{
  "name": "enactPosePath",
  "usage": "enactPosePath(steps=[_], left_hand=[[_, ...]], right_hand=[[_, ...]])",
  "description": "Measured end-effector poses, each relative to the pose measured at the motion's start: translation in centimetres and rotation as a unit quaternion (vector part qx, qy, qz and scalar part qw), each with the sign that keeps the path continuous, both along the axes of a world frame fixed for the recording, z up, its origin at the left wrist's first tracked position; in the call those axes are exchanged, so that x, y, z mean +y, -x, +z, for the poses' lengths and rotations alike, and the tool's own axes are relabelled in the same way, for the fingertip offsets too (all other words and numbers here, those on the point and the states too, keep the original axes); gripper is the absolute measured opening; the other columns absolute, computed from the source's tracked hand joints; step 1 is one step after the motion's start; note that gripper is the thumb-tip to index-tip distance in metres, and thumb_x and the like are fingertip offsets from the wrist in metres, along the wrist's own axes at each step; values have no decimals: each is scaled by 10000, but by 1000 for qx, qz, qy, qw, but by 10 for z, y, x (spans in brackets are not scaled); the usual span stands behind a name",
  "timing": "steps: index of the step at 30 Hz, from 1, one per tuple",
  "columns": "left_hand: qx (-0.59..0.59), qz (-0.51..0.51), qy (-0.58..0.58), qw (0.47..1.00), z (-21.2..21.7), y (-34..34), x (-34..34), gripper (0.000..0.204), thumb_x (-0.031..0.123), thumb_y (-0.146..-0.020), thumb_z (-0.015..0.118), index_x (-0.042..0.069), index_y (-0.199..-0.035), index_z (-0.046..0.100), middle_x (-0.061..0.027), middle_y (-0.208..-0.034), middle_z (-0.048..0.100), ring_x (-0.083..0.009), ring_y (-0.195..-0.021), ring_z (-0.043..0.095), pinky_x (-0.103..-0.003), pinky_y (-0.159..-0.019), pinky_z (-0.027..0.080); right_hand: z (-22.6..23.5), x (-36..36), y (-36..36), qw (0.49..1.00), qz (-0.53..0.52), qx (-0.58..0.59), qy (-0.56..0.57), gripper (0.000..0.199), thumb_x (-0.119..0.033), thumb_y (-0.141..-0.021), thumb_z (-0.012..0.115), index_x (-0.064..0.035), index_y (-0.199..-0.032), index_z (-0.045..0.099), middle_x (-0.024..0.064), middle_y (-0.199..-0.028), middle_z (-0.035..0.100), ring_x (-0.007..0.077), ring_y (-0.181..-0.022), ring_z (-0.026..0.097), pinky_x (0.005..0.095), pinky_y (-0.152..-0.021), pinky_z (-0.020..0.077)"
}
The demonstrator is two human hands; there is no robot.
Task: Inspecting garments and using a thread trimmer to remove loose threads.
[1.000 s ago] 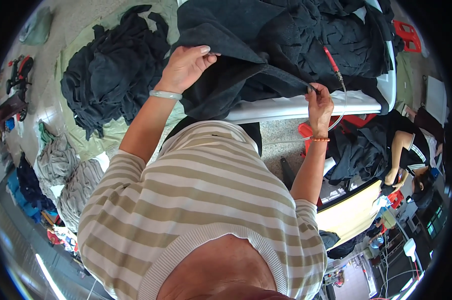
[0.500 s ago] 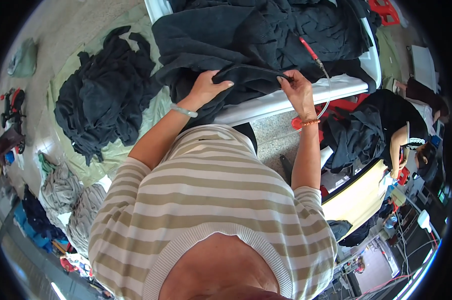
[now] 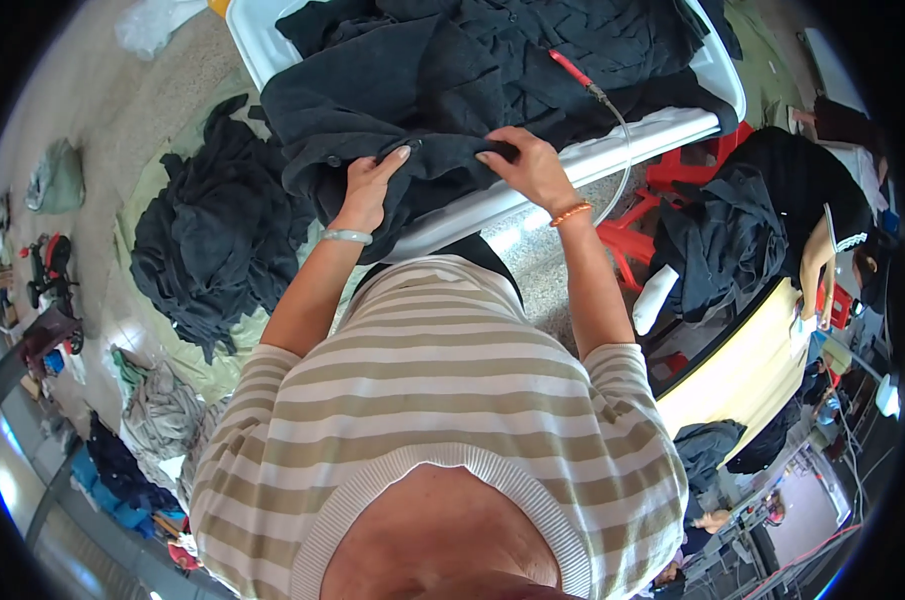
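Observation:
A dark garment (image 3: 412,110) lies heaped on a white table (image 3: 612,155), its near edge hanging over the table's rim. My left hand (image 3: 370,185), a pale bracelet on its wrist, grips a fold of that garment at the rim. My right hand (image 3: 527,165), with an orange bracelet, pinches the same fold a little to the right. A red-handled tool (image 3: 570,68) with a clear hose rests on the cloth beyond my right hand.
A pile of dark clothes (image 3: 217,235) lies on a pale sheet on the floor at left. Grey and blue garments (image 3: 157,415) sit lower left. A red stool (image 3: 637,240) stands under the table. Another person (image 3: 822,230) in dark clothes works at right by a yellow surface (image 3: 742,370).
Both hands have come together on the garment's near edge; the right hand left the table rim and now grips the cloth. The view has shifted, bringing the table nearer.

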State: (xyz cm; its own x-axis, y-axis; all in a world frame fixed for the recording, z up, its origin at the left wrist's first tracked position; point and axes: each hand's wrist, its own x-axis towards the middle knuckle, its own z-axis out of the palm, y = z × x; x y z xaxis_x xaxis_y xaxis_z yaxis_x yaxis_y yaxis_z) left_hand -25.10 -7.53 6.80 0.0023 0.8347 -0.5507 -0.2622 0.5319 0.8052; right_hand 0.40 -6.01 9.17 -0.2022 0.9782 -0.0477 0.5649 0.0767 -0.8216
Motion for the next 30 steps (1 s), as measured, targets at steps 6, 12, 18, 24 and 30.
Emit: enactPosePath(steps=[6, 12, 18, 24, 30], left_hand=[[-4, -6, 15, 1000, 10, -2, -13, 220, 156, -853, 706, -23, -976, 674, -74, -969, 689, -139, -857, 653, -248, -793, 507], [77, 34, 1, 996, 7, -6, -31, 243, 198, -848, 719, -5, -976, 675, -48, -893, 673, -113, -828, 631, -243, -721, 487], [12, 88, 11, 996, 9, -15, -41, 291, 168, -873, 686, -68, -1032, 626, -94, -997, 652, -159, -898, 629, -276, -810, 509], [-16, 104, 10, 994, -1, -12, -37, 410, 182, -857, 703, -110, -1105, 559, -147, -1087, 616, -206, -960, 621, -291, -831, 513], [114, 38, -95, 988, 8, -6, -24, 211, 141, -856, 702, -60, -848, 638, -38, -829, 630, -86, -722, 561, -236, -657, 469]], right_hand=[[1, 16, 33, 995, 89, 26, -39, 318, -235, -808, 691, -49, -1063, 653, 146, -1042, 650, 301, -900, 653, 355, -773, 515], [-6, 24, 62, 963, 209, 66, 158, 381, -331, -766, 668, -45, -1017, 685, 150, -775, 684, 283, -784, 676, 376, -767, 512], [-33, 21, 58, 960, 195, 181, 87, 336, -299, -779, 716, -13, -953, 704, 137, -784, 687, 220, -738, 657, 330, -696, 504], [-31, 17, 59, 956, 130, 241, 103, 274, -212, -780, 720, 4, -947, 708, 124, -802, 695, 196, -750, 651, 303, -711, 499], [-25, 13, 64, 973, 54, 224, 17, 232, -179, -745, 696, -11, -903, 718, 130, -859, 693, 262, -824, 656, 341, -794, 501]])
